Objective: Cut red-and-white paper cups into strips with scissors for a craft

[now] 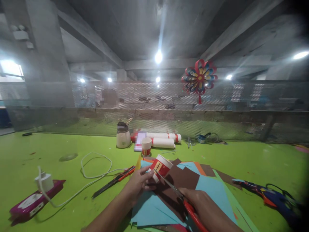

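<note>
Left hand point(141, 183) gripping one paper cup point(161, 167), right hand point(196, 201) holding one pair of scissors point(191, 212).

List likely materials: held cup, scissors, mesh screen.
Cup: probably paper, smooth, printed; thin rim and wall, red and yellow print on white.
Scissors: blades likely steel, grey with a dull shine; handles look like smooth red plastic.
Screen: perforated sheet, probably metal, judging by its grey look and regular holes; coating unclear.
</note>
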Motion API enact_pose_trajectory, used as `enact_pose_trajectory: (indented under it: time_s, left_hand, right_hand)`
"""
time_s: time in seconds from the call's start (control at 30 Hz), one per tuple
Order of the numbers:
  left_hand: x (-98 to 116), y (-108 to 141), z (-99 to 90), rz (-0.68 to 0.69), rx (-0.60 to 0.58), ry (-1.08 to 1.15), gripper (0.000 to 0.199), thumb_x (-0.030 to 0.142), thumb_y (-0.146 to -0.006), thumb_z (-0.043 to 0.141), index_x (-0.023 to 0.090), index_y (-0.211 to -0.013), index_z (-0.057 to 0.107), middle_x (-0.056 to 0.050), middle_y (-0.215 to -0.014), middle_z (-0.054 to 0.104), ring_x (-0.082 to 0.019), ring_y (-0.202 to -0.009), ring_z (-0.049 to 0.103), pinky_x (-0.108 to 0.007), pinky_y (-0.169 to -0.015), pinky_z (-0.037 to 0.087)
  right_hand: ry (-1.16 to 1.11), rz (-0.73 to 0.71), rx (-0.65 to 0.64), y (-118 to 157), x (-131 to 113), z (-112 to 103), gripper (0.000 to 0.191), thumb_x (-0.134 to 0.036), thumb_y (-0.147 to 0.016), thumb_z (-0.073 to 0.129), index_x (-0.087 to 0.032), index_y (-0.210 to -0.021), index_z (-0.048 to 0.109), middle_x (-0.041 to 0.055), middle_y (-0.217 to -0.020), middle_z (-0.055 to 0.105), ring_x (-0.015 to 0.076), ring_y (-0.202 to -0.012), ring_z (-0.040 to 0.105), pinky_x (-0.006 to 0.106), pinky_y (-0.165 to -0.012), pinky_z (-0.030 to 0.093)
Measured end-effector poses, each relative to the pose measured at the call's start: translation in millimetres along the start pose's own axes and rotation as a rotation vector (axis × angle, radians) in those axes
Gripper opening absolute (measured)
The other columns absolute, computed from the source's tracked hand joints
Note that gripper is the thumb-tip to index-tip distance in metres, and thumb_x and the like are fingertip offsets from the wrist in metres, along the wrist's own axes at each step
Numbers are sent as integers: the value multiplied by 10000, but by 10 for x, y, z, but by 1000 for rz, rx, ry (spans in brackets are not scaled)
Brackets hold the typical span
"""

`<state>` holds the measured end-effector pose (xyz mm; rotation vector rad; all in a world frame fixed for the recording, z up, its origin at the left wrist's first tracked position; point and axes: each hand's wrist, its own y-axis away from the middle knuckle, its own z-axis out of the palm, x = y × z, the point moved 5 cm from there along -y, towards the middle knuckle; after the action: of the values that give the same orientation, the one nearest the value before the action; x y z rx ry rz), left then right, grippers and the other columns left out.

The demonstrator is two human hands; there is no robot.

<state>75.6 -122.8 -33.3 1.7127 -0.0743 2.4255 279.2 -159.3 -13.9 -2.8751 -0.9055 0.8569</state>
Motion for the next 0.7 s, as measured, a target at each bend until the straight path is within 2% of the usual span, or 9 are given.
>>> enact_pose_trajectory:
  time_s: [0.13, 0.33, 0.57, 0.7]
  left_hand:
    - [15, 12, -10, -2, 15, 47, 455, 315, -754, 699, 150, -1166, 597, -143, -1046, 706, -202, -811, 661, -339, -725, 510]
    - [-7, -2, -49, -42, -76, 136, 277, 303, -809, 636, 94, -985, 682, -164, -1040, 696, -213, -861, 638, -381, -808, 511]
    - [3, 20, 26, -21, -118, 28, 323, 351, -798, 652, 127, -1029, 675, -170, -1021, 715, -267, -917, 669, -402, -825, 500]
    - [5, 35, 47, -41, -101, -17, 356, 373, -762, 691, 135, -1026, 682, -167, -1045, 716, -279, -944, 673, -389, -836, 497]
  right_hand:
    - [11, -3, 15, 3, 5, -19, 114, -179, -800, 484, -217, -760, 584, -16, -728, 692, 174, -687, 617, 235, -594, 356]
    - [-23, -45, 33, -8, 12, -5, 125, -200, -815, 489, -229, -818, 611, -16, -792, 704, 173, -712, 629, 229, -605, 362]
    - [19, -31, 32, -13, 26, -33, 187, -168, -824, 454, -220, -889, 621, 21, -852, 701, 178, -769, 626, 233, -648, 364]
    - [52, -8, 22, 17, -1, -69, 118, -162, -787, 488, -203, -815, 596, 12, -805, 693, 158, -713, 607, 222, -618, 341]
